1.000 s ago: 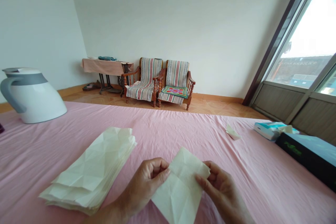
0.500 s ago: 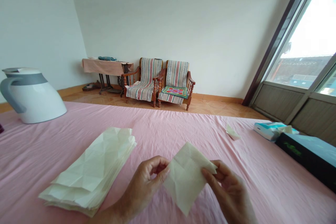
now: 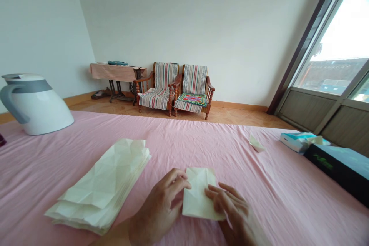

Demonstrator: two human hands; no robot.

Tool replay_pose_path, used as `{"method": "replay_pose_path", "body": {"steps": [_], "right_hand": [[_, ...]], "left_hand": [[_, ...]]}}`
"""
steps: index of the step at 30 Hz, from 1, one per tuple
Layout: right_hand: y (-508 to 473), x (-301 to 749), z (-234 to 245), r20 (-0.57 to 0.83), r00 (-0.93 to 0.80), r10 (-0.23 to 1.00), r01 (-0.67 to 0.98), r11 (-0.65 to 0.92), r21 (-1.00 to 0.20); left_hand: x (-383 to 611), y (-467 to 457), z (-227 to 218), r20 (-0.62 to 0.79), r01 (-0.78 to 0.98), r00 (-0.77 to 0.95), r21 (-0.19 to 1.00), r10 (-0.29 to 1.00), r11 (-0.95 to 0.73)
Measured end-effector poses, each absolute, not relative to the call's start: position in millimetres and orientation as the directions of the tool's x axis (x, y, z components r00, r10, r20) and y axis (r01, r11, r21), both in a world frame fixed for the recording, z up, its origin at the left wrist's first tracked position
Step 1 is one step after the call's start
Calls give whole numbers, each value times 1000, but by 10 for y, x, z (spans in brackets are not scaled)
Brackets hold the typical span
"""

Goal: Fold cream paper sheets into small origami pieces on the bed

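Observation:
A small square of folded cream paper (image 3: 197, 200) lies low over the pink cloth, its edges roughly upright to my view. My left hand (image 3: 165, 196) pinches its left edge, fingertips on top and thumb beside the edge. Across the right side of the paper rest the fingers of my right hand (image 3: 227, 203), partly stretched. That hand's thumb tip is hidden at the paper's lower right corner. To the left of my hands a thick stack of creased cream paper sheets (image 3: 100, 180) lies slanted on the cloth.
A white and grey jug (image 3: 43, 107) stands at the left on the pink cloth (image 3: 178, 138). Farther right are a small folded paper piece (image 3: 256, 144), a tissue pack (image 3: 296, 142) and a black box (image 3: 331, 165). Two wooden armchairs (image 3: 190, 88) stand beyond the cloth.
The paper has turned from a diamond to a square-on position and sits lower over the cloth. My right hand has shifted from pinching its right corner to lying over its right side.

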State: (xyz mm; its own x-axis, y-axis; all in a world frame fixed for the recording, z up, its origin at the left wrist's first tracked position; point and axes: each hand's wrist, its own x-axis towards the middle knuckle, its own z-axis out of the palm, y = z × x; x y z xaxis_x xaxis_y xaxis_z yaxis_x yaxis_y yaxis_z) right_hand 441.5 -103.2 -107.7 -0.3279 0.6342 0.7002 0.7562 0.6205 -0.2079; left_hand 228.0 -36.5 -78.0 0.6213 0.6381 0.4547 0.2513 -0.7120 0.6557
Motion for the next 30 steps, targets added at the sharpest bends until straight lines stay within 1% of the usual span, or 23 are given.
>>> {"method": "replay_pose_path", "body": {"steps": [2, 5, 9, 12, 16, 19, 23, 27, 30], "right_hand": [[-1034, 4411, -1148, 663, -341, 666, 756, 614, -228], [-1049, 4405, -1205, 611, -275, 743, 787, 539, -301], [-1062, 4392, -1194, 539, -214, 815, 799, 464, -384], [-1041, 4409, -1177, 489, -180, 854, 771, 431, -469], [-975, 4439, -1188, 404, -38, 914, 751, 293, -592], [-932, 4432, -1206, 369, 65, 927, 730, 208, -651], [-898, 4407, -1217, 286, 170, 943, 683, 96, -724], [-829, 4410, -1211, 194, 224, 955, 620, 14, -784], [-753, 4423, -1201, 166, 237, 957, 604, -11, -797]], "left_hand": [[2271, -353, -782, 404, 293, 680, 616, 612, -731], [2260, -340, -807, 354, 344, 736, 539, 577, -769], [2248, -333, -839, 336, 354, 758, 508, 559, -785], [2246, -332, -831, 327, 351, 750, 540, 575, -765], [2264, -328, -811, 280, 395, 674, 645, 683, -654], [2286, -317, -818, 248, 406, 599, 726, 761, -556], [2314, -284, -841, 217, 363, 561, 803, 799, -473], [2333, -245, -876, 193, 388, 542, 805, 818, -448], [2338, -230, -909, 205, 420, 519, 784, 830, -457]]}}
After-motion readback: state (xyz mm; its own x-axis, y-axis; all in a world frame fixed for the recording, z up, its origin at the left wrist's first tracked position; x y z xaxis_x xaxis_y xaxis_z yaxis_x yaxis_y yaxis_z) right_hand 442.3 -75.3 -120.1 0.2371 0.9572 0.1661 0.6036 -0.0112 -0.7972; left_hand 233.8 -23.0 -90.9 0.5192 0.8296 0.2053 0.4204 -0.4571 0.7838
